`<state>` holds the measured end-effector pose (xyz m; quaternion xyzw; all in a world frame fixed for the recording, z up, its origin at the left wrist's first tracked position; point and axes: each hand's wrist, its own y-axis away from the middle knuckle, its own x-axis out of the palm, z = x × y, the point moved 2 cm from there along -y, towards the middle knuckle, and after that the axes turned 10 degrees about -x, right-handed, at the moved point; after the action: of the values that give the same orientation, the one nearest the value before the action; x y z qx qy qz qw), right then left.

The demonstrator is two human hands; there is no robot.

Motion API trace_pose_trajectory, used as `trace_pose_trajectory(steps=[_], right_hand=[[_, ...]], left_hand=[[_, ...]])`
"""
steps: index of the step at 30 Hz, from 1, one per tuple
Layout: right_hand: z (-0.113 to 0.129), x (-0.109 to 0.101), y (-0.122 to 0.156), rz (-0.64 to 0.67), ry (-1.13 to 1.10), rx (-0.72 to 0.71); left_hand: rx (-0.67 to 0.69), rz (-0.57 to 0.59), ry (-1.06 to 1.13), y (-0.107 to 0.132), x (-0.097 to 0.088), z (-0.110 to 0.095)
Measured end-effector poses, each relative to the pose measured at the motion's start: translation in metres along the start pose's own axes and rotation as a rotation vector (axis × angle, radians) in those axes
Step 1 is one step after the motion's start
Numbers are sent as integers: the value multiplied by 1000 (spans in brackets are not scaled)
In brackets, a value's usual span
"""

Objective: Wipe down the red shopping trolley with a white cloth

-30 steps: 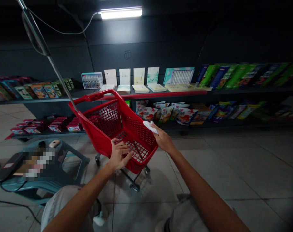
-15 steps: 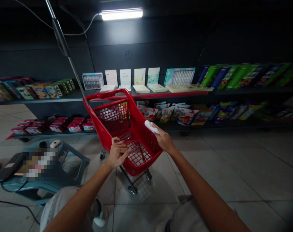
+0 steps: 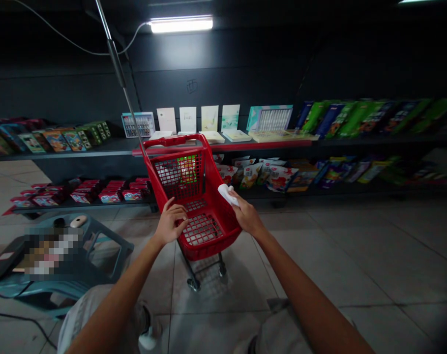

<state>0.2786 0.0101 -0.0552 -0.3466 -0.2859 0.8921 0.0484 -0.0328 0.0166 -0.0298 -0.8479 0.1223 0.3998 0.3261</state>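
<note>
Holding 1 cloth (image 3: pixel 226 194) at 1 cart (image 3: pixel 204 251)

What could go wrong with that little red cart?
The red cart stands on wheels, so a firm push might roll it into the shelf behind and knock over the upright booklets. The white cloth, pinched in the right hand's fingers over the cart's side, could slip and drop into the basket.
</note>
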Motion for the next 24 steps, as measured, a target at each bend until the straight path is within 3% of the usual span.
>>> trace_pose_trajectory(steps=[11,18,22,24], right_hand=[[15,4,6,37,75,-18],[32,8,10,24,131,-162],[44,8,12,33,155,-263],[49,10,13,42,145,-295]], left_hand=[[-425,-12,-48,-16,1,35],[-531,-58,-230,-17,-9,43],[-701,-180,-285,-11,-20,48],[-774,-147,-272,-10,-24,53]])
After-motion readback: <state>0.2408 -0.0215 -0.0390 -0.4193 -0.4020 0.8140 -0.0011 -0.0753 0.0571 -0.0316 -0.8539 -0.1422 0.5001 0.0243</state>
